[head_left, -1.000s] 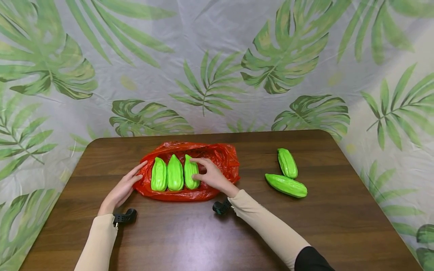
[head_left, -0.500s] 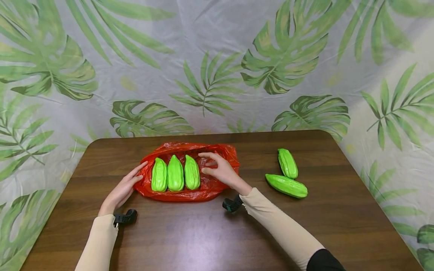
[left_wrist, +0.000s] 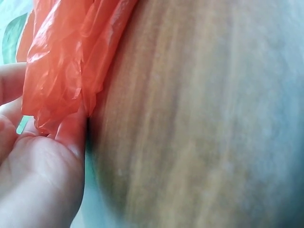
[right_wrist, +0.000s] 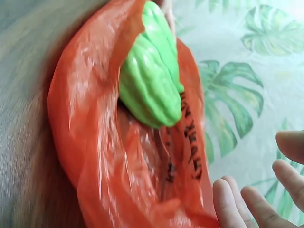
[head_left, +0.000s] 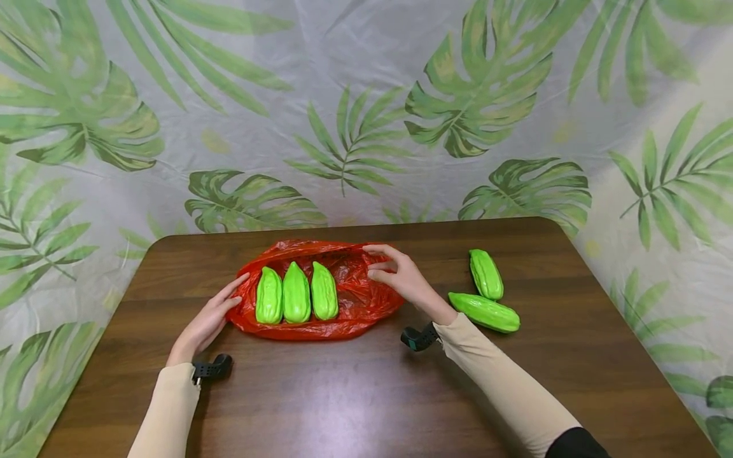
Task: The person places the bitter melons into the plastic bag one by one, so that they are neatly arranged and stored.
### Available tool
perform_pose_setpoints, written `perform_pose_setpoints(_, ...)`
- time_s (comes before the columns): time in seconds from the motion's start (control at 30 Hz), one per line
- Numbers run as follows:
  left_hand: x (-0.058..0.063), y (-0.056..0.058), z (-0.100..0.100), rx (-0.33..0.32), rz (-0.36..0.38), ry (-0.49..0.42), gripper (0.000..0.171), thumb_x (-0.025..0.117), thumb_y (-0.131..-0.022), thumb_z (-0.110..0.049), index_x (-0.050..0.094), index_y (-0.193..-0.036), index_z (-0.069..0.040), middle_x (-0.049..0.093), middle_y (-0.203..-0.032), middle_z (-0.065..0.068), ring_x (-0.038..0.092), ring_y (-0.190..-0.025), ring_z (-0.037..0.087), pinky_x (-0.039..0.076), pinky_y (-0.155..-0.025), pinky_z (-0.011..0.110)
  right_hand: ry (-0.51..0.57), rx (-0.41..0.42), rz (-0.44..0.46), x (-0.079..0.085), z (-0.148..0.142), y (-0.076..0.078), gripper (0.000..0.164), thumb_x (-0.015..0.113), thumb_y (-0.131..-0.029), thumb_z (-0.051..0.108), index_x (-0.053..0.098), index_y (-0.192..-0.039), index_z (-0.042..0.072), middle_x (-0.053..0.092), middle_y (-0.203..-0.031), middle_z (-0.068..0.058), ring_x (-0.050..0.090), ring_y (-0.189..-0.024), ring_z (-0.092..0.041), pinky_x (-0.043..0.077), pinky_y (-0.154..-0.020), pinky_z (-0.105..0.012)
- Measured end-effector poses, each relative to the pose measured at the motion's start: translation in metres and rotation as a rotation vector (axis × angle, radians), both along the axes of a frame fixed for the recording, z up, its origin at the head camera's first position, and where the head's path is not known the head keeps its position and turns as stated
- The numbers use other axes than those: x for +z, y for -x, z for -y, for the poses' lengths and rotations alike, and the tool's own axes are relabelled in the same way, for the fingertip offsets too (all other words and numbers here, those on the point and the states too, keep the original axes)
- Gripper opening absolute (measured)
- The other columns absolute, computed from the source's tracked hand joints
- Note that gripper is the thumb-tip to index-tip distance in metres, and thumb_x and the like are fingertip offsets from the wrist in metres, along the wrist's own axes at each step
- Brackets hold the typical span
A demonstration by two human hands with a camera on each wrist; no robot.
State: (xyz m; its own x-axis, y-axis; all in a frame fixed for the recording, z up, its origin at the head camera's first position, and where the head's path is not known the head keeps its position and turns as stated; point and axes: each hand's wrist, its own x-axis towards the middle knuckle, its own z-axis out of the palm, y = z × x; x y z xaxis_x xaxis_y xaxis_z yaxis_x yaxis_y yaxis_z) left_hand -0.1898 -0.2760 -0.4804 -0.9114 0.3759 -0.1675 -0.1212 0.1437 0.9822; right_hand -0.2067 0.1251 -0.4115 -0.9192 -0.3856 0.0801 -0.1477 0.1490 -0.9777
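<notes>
Our right hand (head_left: 409,281) moved rightward, wide, empty; if our left hand (head_left: 203,319), grip unclear, slips, the red bag (head_left: 357,299) may sag.

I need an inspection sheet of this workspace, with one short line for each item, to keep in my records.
Surface: brown wood-grain tabletop, with glare near the front.
Job's things: three ribbed green gourds in an open red plastic bag; two more gourds on the tabletop, right.
Clutter: nothing seen.
Left hand: touches the bag's left end; grip unclear.
Right hand: at the bag's right end, holding no gourd; contact unclear.
Cables: nothing seen.
Surroundings: leaf-printed cloth behind; black wrist devices worn.
</notes>
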Motion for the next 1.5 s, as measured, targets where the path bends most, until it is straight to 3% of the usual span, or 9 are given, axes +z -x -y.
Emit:
perform_pose_setpoints(0.13, 0.000, -0.001, 0.000, 0.005, 0.004, -0.001, 0.055, 0.036, -0.105, -0.018, 0.014, -0.155, -0.013, -0.002, -0.158, 0.016, 0.002, -0.142, 0.035, 0.027, -0.104, 0.021, 0.001, -0.026, -0.012, 0.003, -0.014, 0.000, 0.047, 0.058, -0.092, -0.003, 0.046, -0.137, -0.004, 0.043, -0.138, -0.026, 0.050, -0.116, -0.047, 0.047, -0.090, -0.047)
perform_pose_setpoints(0.27, 0.001, 0.000, 0.001, 0.004, 0.009, 0.011, 0.055, 0.036, -0.105, -0.020, 0.012, -0.155, -0.013, -0.002, -0.158, 0.016, 0.002, -0.142, 0.036, 0.018, -0.111, 0.038, -0.006, -0.055, -0.017, 0.005, -0.028, -0.001, 0.046, 0.057, -0.092, -0.003, 0.047, -0.137, -0.003, 0.044, -0.138, -0.025, 0.051, -0.116, -0.044, 0.047, -0.090, -0.049)
perform_pose_setpoints(0.4, 0.001, 0.000, 0.001, 0.005, 0.012, 0.022, 0.055, 0.036, -0.105, -0.021, 0.012, -0.155, -0.012, -0.002, -0.158, 0.017, 0.002, -0.142, 0.037, 0.010, -0.110, 0.051, 0.006, -0.068, -0.021, 0.006, -0.041, -0.003, 0.045, 0.057, -0.093, -0.002, 0.047, -0.137, -0.003, 0.043, -0.139, -0.025, 0.050, -0.117, -0.043, 0.046, -0.091, -0.047)
perform_pose_setpoints(0.5, 0.000, 0.000, 0.001, 0.004, 0.010, 0.021, 0.055, 0.036, -0.105, -0.021, 0.012, -0.155, -0.012, -0.002, -0.158, 0.016, 0.002, -0.142, 0.036, 0.013, -0.111, 0.047, 0.006, -0.081, -0.018, 0.005, -0.050, -0.005, 0.045, 0.057, -0.094, 0.000, 0.046, -0.137, -0.003, 0.042, -0.140, -0.025, 0.049, -0.118, -0.043, 0.047, -0.091, -0.043)
perform_pose_setpoints(0.63, -0.001, 0.000, 0.001, 0.003, 0.007, 0.015, 0.056, 0.036, -0.105, -0.021, 0.013, -0.155, -0.013, -0.002, -0.158, 0.016, 0.002, -0.142, 0.035, 0.022, -0.110, 0.031, 0.010, -0.102, -0.010, 0.003, -0.061, -0.007, 0.045, 0.057, -0.094, 0.000, 0.046, -0.138, -0.003, 0.044, -0.138, -0.024, 0.050, -0.118, -0.042, 0.048, -0.089, -0.034)
perform_pose_setpoints(0.77, -0.001, 0.000, 0.001, 0.005, 0.002, 0.010, 0.056, 0.037, -0.105, -0.022, 0.013, -0.155, -0.012, -0.002, -0.158, 0.015, 0.002, -0.142, 0.035, 0.027, -0.103, 0.019, 0.022, -0.121, 0.001, 0.003, -0.072, -0.008, 0.045, 0.056, -0.094, 0.000, 0.045, -0.137, -0.004, 0.048, -0.134, -0.023, 0.056, -0.111, -0.030, 0.049, -0.086, -0.030)
perform_pose_setpoints(0.97, -0.002, 0.000, 0.001, 0.008, -0.002, 0.008, 0.057, 0.038, -0.105, -0.023, 0.013, -0.155, -0.012, -0.001, -0.158, 0.015, 0.002, -0.142, 0.035, 0.027, -0.102, 0.017, 0.028, -0.134, -0.004, -0.002, -0.090, -0.010, 0.043, 0.054, -0.097, 0.003, 0.044, -0.137, -0.007, 0.050, -0.128, -0.025, 0.060, -0.101, -0.013, 0.049, -0.088, -0.035)
perform_pose_setpoints(1.2, -0.003, 0.000, 0.001, 0.010, -0.005, 0.006, 0.056, 0.037, -0.105, -0.023, 0.013, -0.155, -0.012, -0.002, -0.158, 0.015, 0.001, -0.142, 0.034, 0.026, -0.102, 0.017, -0.017, -0.157, -0.005, -0.003, -0.114, -0.015, 0.041, 0.055, -0.097, 0.006, 0.046, -0.136, -0.003, 0.055, -0.122, -0.013, 0.060, -0.100, -0.009, 0.050, -0.084, -0.027)
perform_pose_setpoints(1.5, -0.003, -0.001, 0.000, 0.006, -0.020, -0.022, 0.056, 0.037, -0.105, -0.021, 0.013, -0.154, -0.010, -0.002, -0.158, 0.017, 0.001, -0.142, 0.035, 0.029, -0.094, 0.010, -0.037, -0.214, -0.023, -0.005, -0.139, -0.017, 0.038, 0.057, -0.096, 0.008, 0.050, -0.133, -0.001, 0.059, -0.116, -0.004, 0.062, -0.098, -0.009, 0.050, -0.084, -0.028)
